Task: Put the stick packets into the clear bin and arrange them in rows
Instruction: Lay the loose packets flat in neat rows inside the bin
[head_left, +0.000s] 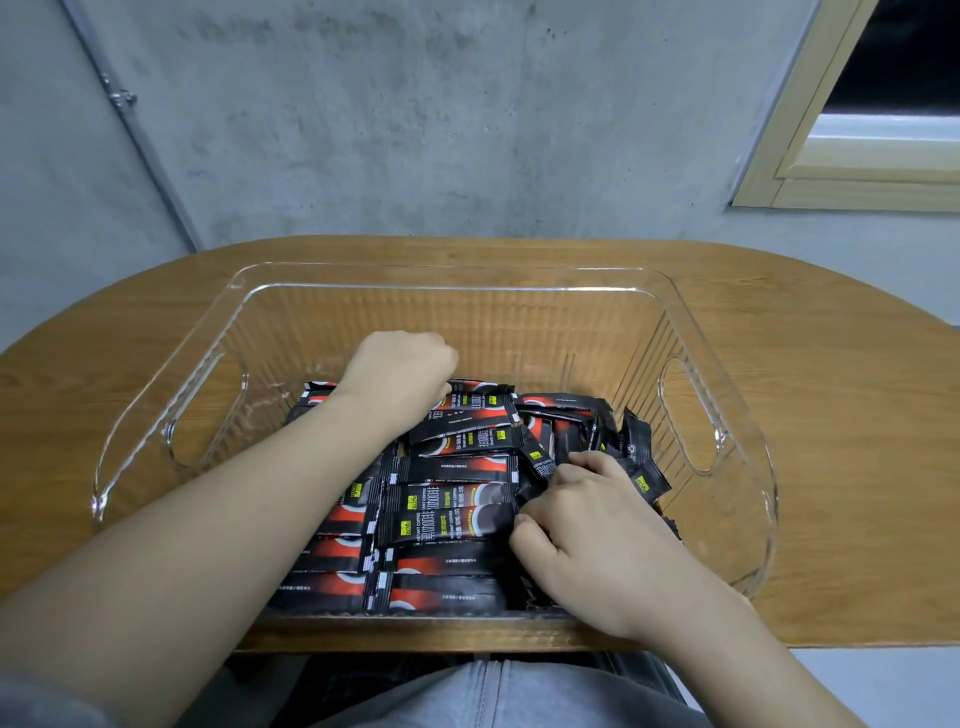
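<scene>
The stick packets (452, 483) are all inside the clear bin (156, 395), which stands on the wooden counter (831, 415). Most of them lie flat with the long axis running left to right, in two columns on the left and middle of the bin floor. At the right side it is different: a few packets (636, 462) stand tilted or turned and cross the others.

The right hand (587, 525) is just beside this untidy group, and its curled fingers pinch the ends of packets there. The left hand (400, 371) is at the far edge of the pile, well apart from that group, with fingers bent down onto the packets; whether it really holds one, I cannot tell.

So I judge the right hand is the nearer one for the next move. The tilted packets should be turned until their long axis is parallel with the rows, then laid at the right.
</scene>
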